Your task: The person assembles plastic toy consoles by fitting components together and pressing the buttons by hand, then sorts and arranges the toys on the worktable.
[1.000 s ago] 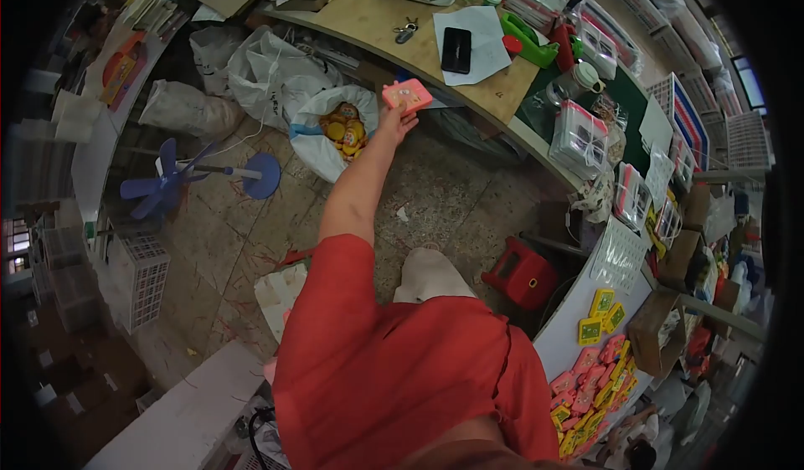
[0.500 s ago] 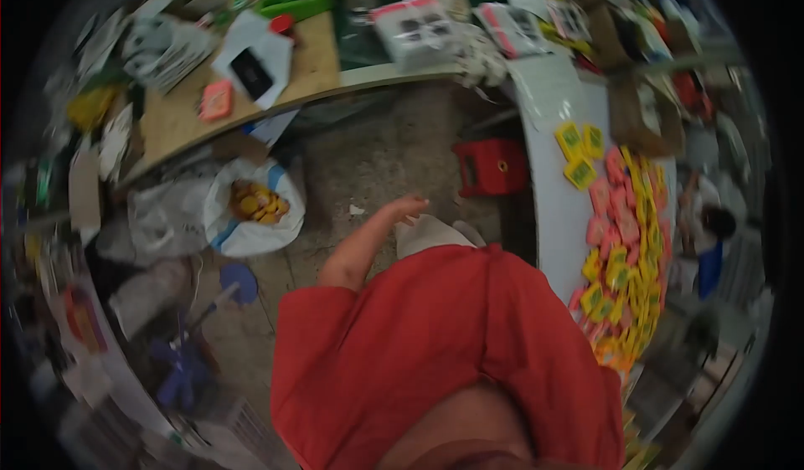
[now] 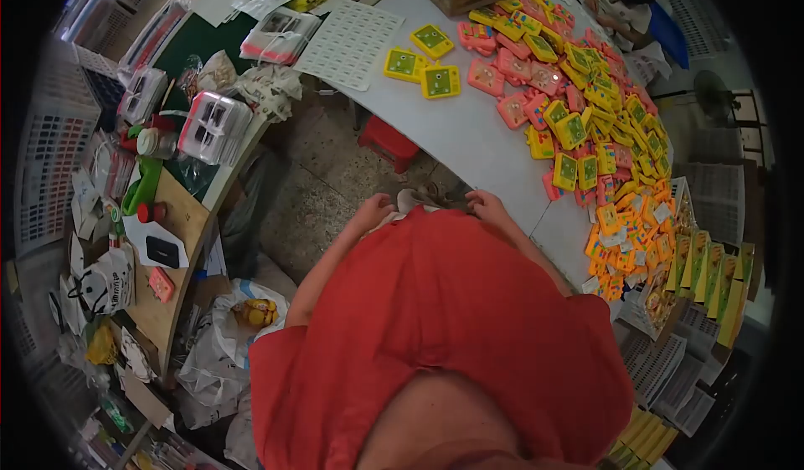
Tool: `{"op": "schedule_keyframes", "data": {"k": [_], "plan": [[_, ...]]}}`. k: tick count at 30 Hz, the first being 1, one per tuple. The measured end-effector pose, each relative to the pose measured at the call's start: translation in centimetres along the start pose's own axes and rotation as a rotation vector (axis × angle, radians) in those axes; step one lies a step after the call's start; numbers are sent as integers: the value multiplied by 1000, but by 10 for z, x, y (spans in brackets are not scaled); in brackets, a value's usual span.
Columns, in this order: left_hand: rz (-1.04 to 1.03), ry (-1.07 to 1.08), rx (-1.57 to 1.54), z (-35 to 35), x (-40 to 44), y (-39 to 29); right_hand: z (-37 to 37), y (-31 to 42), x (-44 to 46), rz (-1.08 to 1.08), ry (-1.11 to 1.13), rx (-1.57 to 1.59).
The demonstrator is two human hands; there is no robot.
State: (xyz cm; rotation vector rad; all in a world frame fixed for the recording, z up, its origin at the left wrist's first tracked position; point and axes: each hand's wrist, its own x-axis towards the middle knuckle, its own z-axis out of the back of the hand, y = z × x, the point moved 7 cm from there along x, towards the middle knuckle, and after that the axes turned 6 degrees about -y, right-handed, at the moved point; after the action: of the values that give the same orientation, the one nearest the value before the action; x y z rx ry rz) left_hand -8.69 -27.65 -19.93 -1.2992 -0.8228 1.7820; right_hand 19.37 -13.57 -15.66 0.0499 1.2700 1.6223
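Note:
My left hand (image 3: 373, 210) hangs low in front of my red shirt, over the floor, with loosely bent fingers and nothing seen in it. Close to the edge of the white table (image 3: 469, 139), my right hand (image 3: 487, 206) is also loosely bent and holds nothing visible. On that table lie three yellow toy-like cases with green faces (image 3: 440, 81), apart from a large heap of pink and yellow cases (image 3: 578, 110). Smaller orange pieces (image 3: 632, 240) are piled at the near end of the heap.
A red stool (image 3: 388, 142) stands under the table. To the left, a wooden bench (image 3: 188, 210) bears a phone (image 3: 162, 251), a pink case (image 3: 161, 283) and packed goods (image 3: 215, 127). A white bag (image 3: 224, 315) sits below. Another person (image 3: 624, 5) is at the far right.
My view and body have turned toward the white table, which now fills more of the view. My right hand has come into sight; my left hand remains in front of my body.

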Motion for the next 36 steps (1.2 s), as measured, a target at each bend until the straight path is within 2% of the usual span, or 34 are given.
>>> {"op": "schedule_keyframes", "data": {"k": [2, 4, 8, 10, 11, 13, 15, 17, 19, 20, 22, 23, 25, 26, 28, 29, 30, 31, 33, 34, 36], "plan": [[30, -12, -29, 7, 7, -10, 28, -3, 24, 28, -63, 52], [65, -37, -65, 6, 13, -24, 73, 24, 53, 201, -279, -90], [183, -174, -188, -11, 17, -55, 141, 83, 138, 557, -494, -567], [260, -206, -253, -25, 21, -64, 164, 124, 165, 550, -480, -614], [202, -187, -242, -31, 25, -71, 167, 122, 196, 549, -475, -598], [147, -178, -232, -39, 27, -87, 166, 118, 250, 492, -419, -782], [102, -95, -366, -40, 30, -103, 164, 133, 256, 434, -376, -856], [98, -125, -267, -26, 35, -133, 162, 138, 259, 358, -334, -917], [106, -143, -169, -14, 40, -158, 157, 142, 253, 488, -443, -932], [116, -136, -161, -12, 52, -169, 154, 137, 249, 479, -436, -924], [157, -87, -183, -16, 79, -182, 146, 123, 235, 360, -252, -755], [154, -71, -176, -23, 96, -191, 145, 116, 226, 345, -262, -751], [110, -148, -159, -34, 120, -210, 128, 103, 193, 408, -105, -433], [111, -128, -163, -42, 129, -218, 121, 103, 170, 434, -84, -391], [400, 101, -518, -71, 141, -228, 111, 113, 124, 451, -72, -360], [399, 116, -522, -78, 154, -222, 111, 118, 103, 529, -159, -343], [259, 248, -475, -93, 167, -215, 113, 123, 87, 606, -242, -325], [122, 376, -426, -106, 170, -222, 114, 121, 78, 591, -243, -329], [66, 355, -507, -119, 172, -230, 145, 101, 60, 365, -516, 84], [5, 317, -585, -121, 168, -243, 147, 94, 57, 346, -514, 89], [8, 312, -603, -128, 155, -266, 146, 62, 63, 125, -347, 1062]]}}
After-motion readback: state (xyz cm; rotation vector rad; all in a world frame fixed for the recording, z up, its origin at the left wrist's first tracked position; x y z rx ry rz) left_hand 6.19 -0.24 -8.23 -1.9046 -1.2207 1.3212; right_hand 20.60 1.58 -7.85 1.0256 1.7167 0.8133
